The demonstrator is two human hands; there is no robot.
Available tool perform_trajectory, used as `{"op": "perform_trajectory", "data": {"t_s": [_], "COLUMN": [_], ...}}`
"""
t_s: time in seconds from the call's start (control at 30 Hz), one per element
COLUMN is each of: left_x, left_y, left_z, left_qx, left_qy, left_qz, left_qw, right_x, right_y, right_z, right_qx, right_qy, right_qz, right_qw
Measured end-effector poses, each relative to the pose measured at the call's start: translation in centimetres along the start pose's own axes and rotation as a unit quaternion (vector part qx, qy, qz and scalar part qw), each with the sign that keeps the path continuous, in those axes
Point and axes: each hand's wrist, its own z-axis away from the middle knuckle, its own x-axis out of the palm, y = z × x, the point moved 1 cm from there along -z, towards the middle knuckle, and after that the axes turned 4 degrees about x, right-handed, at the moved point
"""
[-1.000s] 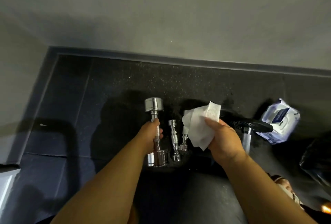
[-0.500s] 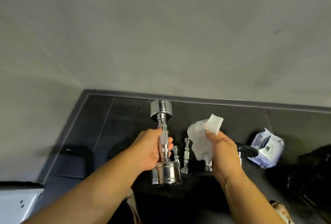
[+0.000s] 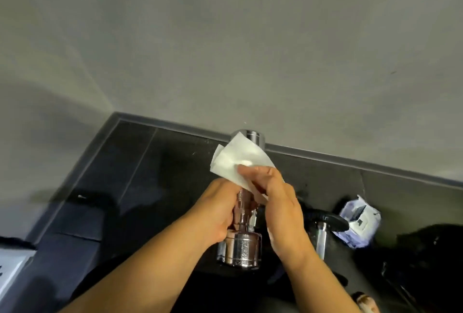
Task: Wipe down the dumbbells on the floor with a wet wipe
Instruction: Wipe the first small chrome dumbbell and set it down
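Note:
A chrome dumbbell [image 3: 242, 250] is lifted off the dark floor, its near head towards me and its far head mostly behind a white wet wipe [image 3: 238, 161]. My left hand [image 3: 218, 210] grips the knurled handle. My right hand [image 3: 278, 202] holds the wipe against the upper part of the dumbbell, fingers over the sheet. Another small chrome bar shows only as a sliver between my hands.
A dumbbell with a black plate [image 3: 325, 220] and a chrome bar lies on the floor at the right. Beside it sits a white and blue wipes pack [image 3: 360, 222]. A grey wall meets the dark rubber floor [image 3: 120, 175] along a skirting strip.
My left hand has raised the dumbbell higher. My right hand has moved left and brought the wipe onto the dumbbell's upper end. The view has tilted up towards the wall.

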Motion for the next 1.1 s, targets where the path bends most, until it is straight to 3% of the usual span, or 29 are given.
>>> {"op": "perform_trajectory", "data": {"t_s": [0.13, 0.3, 0.4, 0.7, 0.8, 1.0, 1.1], "left_x": [-0.6, -0.2, 0.1, -1.0, -1.2, -1.1, -1.3], "left_y": [0.5, 0.2, 0.2, 1.3, 2.3, 2.5, 2.5], "left_z": [-0.7, -1.1, -1.3, -1.9, -1.8, -0.7, -0.9], "left_qx": [0.030, 0.070, 0.089, 0.047, 0.043, 0.023, 0.046], "left_qy": [0.025, 0.045, 0.032, -0.105, -0.102, -0.125, -0.078], "left_qz": [-0.045, -0.090, -0.130, -0.186, -0.207, -0.119, -0.079], "left_qw": [0.998, 0.992, 0.987, 0.976, 0.972, 0.985, 0.993], "right_x": [0.8, 2.2, 2.2, 0.4, 0.4, 0.1, -0.1], "right_y": [0.1, -0.6, -1.6, -2.6, -3.0, -4.1, -4.6], "right_z": [-1.8, -4.1, -4.9, -5.2, -5.3, -5.5, -5.6], "right_qx": [-0.022, 0.128, 0.176, 0.147, 0.138, 0.129, 0.127], "right_qy": [0.091, 0.086, 0.081, 0.075, 0.074, 0.064, 0.070], "right_qz": [0.058, 0.069, 0.064, 0.071, 0.063, 0.035, 0.011], "right_qw": [0.994, 0.986, 0.979, 0.984, 0.986, 0.989, 0.989]}}
